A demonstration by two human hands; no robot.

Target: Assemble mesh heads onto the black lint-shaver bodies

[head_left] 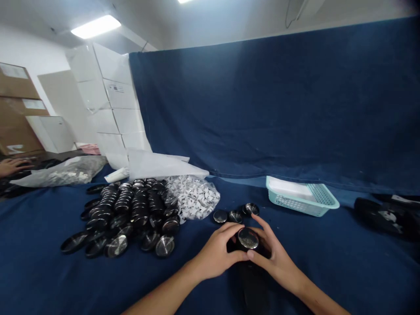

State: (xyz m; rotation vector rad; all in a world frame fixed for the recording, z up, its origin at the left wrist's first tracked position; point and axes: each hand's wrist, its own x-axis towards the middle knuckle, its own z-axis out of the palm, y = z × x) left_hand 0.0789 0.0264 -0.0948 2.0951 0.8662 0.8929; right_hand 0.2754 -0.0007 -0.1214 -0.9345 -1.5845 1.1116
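Both my hands are closed around a black part with a round, shiny, perforated metal cap point(248, 239) facing up. My left hand point(218, 249) grips its left side, with the fingers behind and the thumb in front. From the right, my right hand point(275, 256) holds it, thumb at the cap's front rim and index finger stretched out behind. Much of the black body is hidden by my hands. A dark, long shape point(254, 288) extends below them; what it is I cannot make out. Just beyond my fingers lie several loose round black caps point(220, 216).
Stacked black caps with shiny faces point(139, 210) spread over the blue cloth at left, beside a clear bag of small grey-white pieces point(195, 199). A mint basket point(297, 202) stands back right. Dark items point(390, 218) lie far right. Another person's hand point(15, 166) shows far left.
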